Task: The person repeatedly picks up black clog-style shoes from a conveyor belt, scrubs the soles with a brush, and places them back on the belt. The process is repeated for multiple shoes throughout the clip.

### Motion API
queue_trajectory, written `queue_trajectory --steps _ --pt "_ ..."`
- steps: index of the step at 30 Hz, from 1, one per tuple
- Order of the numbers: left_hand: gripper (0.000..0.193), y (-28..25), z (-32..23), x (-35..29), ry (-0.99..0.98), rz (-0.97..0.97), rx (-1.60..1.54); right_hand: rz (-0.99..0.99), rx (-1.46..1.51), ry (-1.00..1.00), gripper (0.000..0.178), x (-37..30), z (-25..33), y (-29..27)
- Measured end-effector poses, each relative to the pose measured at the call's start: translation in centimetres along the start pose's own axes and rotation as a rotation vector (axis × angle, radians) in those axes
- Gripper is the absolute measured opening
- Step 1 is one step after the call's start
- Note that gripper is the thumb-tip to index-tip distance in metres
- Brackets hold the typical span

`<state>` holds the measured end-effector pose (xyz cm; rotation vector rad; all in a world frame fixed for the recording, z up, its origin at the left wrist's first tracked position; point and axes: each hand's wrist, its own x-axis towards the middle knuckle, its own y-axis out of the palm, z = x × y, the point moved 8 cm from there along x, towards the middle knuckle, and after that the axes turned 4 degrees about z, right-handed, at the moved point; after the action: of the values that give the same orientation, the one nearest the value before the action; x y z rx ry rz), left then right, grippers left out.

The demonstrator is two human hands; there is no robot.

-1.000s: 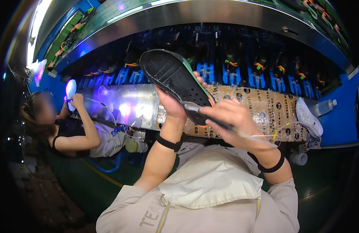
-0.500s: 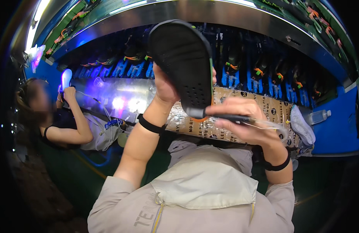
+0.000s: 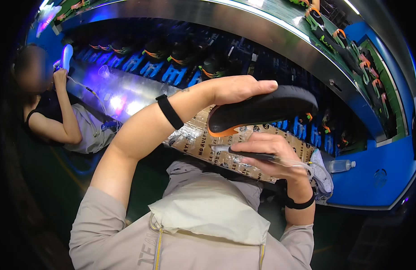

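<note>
My left hand grips a black shoe sole from behind and above, its thumb along the upper edge. The sole is tilted on its side, and its orange-edged end points left toward me. Just below it, my right hand is closed around the dark handle of a brush with a clear tube running off its back end. The brush's pale tip points left, apart from the sole, over the cardboard-covered bench. Bristle detail is too small to tell.
A co-worker sits at the left, holding up a sole lit bluish. Behind the bench, blue holders carry shoes in a row under a metal rail. A clear bottle and a whitish cloth item lie at the right.
My left hand has turned the sole from upright, broad face toward me, onto its side and rightward. The brush tip, earlier at the sole's lower end, is now apart below it. The view has swung right.
</note>
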<state>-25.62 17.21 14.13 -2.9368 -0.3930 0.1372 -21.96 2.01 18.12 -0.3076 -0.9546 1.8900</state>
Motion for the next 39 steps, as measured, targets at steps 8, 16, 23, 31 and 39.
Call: queue_trajectory --steps 8,16,23,31,39 --pt "0.091 1.0 -0.9 0.7 -0.172 0.085 0.332 0.013 -0.088 -0.024 0.036 1.2 0.7 0.5" --pt "0.091 -0.7 2.0 0.0 -0.227 0.014 0.198 0.03 -0.134 -0.066 0.035 1.0 0.4 1.3" --pt "0.095 -4.5 11.3 -7.6 0.276 -0.319 -1.074 -0.5 0.168 0.179 0.026 -4.2 -4.4 -1.0" --pt "0.104 6.3 23.1 -15.4 -0.047 0.095 -1.635 -0.786 0.62 0.486 0.021 -9.5 -12.3 4.4" --pt "0.074 11.9 20.7 -10.0 0.003 -0.224 -1.714 -0.819 0.523 0.5 0.017 -5.1 -12.4 5.1"
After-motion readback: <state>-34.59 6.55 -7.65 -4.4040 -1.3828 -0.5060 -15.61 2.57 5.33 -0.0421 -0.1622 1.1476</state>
